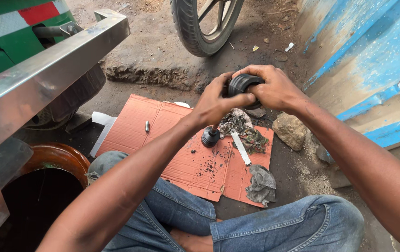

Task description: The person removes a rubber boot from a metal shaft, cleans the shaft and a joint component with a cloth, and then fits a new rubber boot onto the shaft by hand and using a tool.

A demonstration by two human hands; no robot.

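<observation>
Dusty ground (pixel 162 51) beside a blue painted wall (pixel 372 60) carries a flattened sheet of reddish cardboard (pixel 162 126), spread in front of a person sitting cross-legged in blue jeans (pixel 274 228). Above the far right part of the cardboard, both hands meet around a black ribbed rubber boot (pixel 243 85) held in the air. The left hand (pixel 216 102) wraps the boot's near side, its grip pressed around the rubber with the thumb laid across the front; the right hand (pixel 274 88) covers the boot from the top and far side, fingers curled tight over it. Below the hands, a dark metal joint (pixel 210 136) on a short shaft stands on the cardboard. Just right of it lie a greasy rag (pixel 244 128) and a pale flat strip (pixel 240 147). A grey cloth (pixel 260 184) sits at the cardboard's near right corner, and a small metal pin (pixel 147 126) lies toward its left side. A stone (pixel 291 130) rests on the ground off the right edge. A tyre (pixel 200 28) stands beyond, and a steel bar (pixel 46 70) crosses the upper left.
</observation>
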